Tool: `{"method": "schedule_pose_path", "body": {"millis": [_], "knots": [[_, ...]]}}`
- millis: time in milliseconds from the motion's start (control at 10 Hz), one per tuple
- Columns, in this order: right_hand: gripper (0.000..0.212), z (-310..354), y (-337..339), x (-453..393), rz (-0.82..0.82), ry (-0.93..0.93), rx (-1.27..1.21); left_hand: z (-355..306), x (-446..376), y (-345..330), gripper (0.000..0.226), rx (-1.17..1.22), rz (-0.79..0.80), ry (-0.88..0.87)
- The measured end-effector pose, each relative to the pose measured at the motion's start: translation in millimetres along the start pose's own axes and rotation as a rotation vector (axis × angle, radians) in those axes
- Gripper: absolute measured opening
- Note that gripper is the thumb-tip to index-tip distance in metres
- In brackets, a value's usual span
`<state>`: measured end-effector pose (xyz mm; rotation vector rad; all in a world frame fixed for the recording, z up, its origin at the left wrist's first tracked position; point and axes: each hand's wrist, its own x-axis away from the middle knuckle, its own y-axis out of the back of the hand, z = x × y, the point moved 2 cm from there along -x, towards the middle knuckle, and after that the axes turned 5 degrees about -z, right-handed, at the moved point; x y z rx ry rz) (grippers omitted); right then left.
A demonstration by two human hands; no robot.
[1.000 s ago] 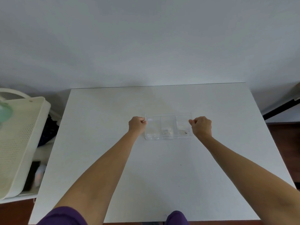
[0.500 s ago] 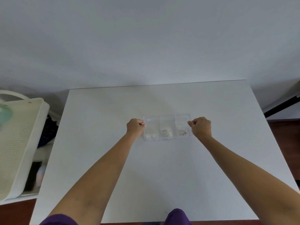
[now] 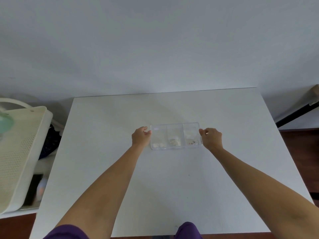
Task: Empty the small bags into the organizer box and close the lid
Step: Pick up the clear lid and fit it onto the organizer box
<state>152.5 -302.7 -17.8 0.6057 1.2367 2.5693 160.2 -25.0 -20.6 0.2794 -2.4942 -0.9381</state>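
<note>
So there's a cream perforated cart [image 3: 19, 149] off the table's [image 3: 107, 128] left edge. Left hand [image 3: 140, 138] pinches the clear organizer box [image 3: 176, 136] mid-table by its left end, right hand [image 3: 211, 138] pinches the right end. Small bits sit in all three compartments.

We see a clear, glossy plastic box [image 3: 176, 135] with smooth walls and faint glints on its top face; tiny pale bits show through it, too small to tell their material. It sits on a matt white worktop [image 3: 107, 135], smooth and even, with hardly any sheen. At nine o'clock stands a cream plastic cart [image 3: 19, 149], its side pierced with fine holes, matt in finish. The floor [image 3: 298, 149] at three o'clock looks like dark brown wood. Purple cloth sleeves [image 3: 67, 232] show at six o'clock. The wall [image 3: 155, 49] is plain and matt.
</note>
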Motion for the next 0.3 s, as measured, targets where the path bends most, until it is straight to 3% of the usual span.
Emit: {"method": "schedule_pose_path", "body": {"millis": [200, 300], "knots": [[0.033, -34.3, -9.0, 34.7, -0.100, 0.005, -0.144, 22.6, 32.3, 1.2, 0.031, 0.142, -0.309, -0.088], [0.032, -47.5, -24.9, 61.4, -0.078, 0.024, -0.137, 42.1, 64.1, -14.1, 0.027, 0.052, -0.404, -0.159]]}}
